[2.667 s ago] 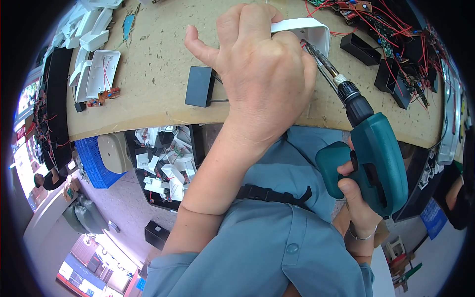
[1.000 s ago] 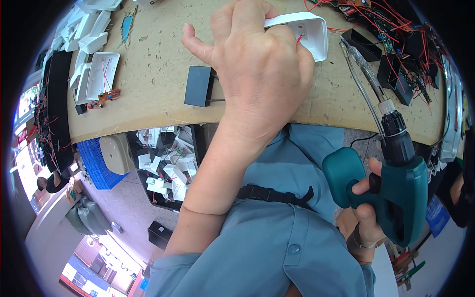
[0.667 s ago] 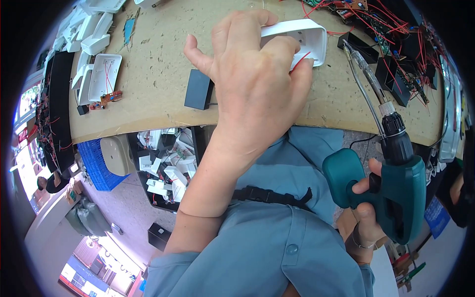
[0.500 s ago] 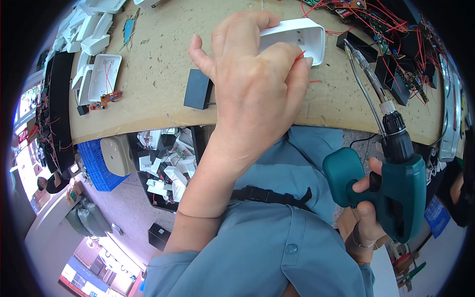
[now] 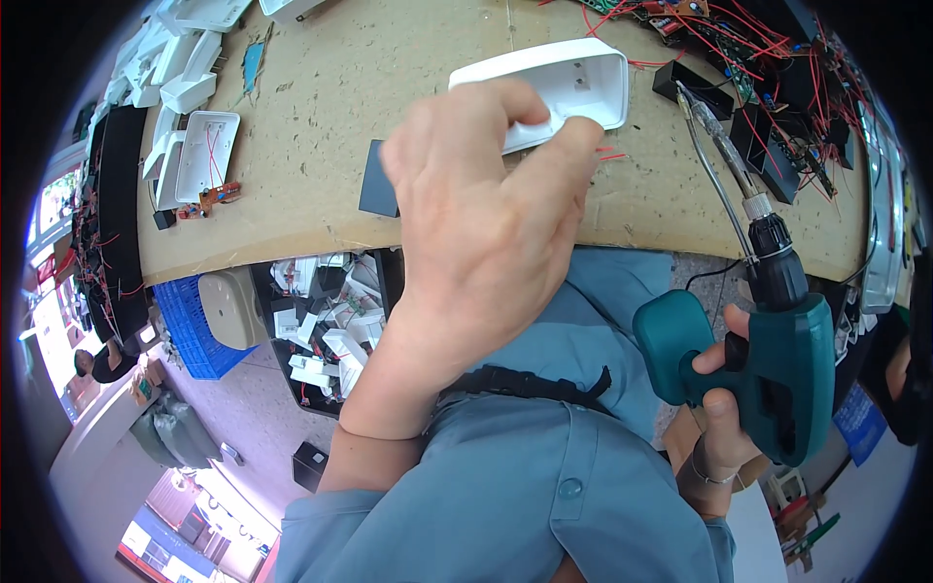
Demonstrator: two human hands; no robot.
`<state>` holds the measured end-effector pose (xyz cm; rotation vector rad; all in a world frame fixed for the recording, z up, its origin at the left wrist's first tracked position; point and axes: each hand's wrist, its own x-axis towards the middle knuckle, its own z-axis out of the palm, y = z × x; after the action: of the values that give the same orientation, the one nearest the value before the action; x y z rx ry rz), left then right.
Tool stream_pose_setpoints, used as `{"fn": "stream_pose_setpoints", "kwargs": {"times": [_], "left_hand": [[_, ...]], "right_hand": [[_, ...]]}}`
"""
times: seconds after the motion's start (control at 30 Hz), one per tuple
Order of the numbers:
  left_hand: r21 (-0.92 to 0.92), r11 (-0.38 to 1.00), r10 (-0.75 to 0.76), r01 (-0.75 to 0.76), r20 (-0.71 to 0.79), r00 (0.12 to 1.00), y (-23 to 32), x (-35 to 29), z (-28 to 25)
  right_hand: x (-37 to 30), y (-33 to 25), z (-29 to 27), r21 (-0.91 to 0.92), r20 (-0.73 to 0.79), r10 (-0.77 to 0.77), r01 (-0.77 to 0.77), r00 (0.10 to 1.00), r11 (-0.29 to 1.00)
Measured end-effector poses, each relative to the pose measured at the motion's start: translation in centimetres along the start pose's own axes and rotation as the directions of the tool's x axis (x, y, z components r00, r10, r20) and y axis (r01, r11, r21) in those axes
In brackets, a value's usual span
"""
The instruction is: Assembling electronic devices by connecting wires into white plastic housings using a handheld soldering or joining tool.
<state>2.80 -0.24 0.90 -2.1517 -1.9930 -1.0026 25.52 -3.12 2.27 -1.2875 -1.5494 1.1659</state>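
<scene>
My left hand point(image 5: 486, 204) is over the table edge, beside an open white plastic housing point(image 5: 607, 83). Its thumb and index finger are apart with nothing visible between them; the other fingers are curled and partly hidden. Short red wire pieces point(image 5: 612, 156) lie on the table by the thumb. A dark grey box point(image 5: 377, 183) is partly covered by this hand. At the right, my right hand point(image 5: 724, 418) grips a green soldering gun point(image 5: 802, 379), one finger by its black trigger. The gun's tip, with a thin metal tube alongside, points up over the table near a black box point(image 5: 695, 89).
Circuit boards with tangled red wires point(image 5: 748, 49) crowd the far right. White housings point(image 5: 185, 78) are piled at far left, near a housing with wires and a small orange board point(image 5: 209, 197). Below the table edge stand a bin of white parts point(image 5: 335, 335) and a blue crate point(image 5: 199, 325).
My left hand has drawn back toward me and lower, its thumb and index finger parting. The red wire it pinched now lies on the table. The white housing has shifted slightly left.
</scene>
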Motion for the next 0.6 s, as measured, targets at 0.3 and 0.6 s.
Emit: {"fn": "stream_pose_setpoints", "kwargs": {"times": [0.3,0.6], "left_hand": [[-0.261,0.963,-0.097,0.062,-0.124,0.988,-0.6,-1.1,1.7],[-0.066,0.997,0.024,-0.043,-0.268,0.963,-1.5,-0.8,2.6]], "right_hand": [[-0.1,0.2,0.1,0.058,0.009,-0.004,0.003,1.000,0.998],[-0.5,0.2,0.1,0.056,0.018,0.013,-0.014,1.000,0.998]]}}
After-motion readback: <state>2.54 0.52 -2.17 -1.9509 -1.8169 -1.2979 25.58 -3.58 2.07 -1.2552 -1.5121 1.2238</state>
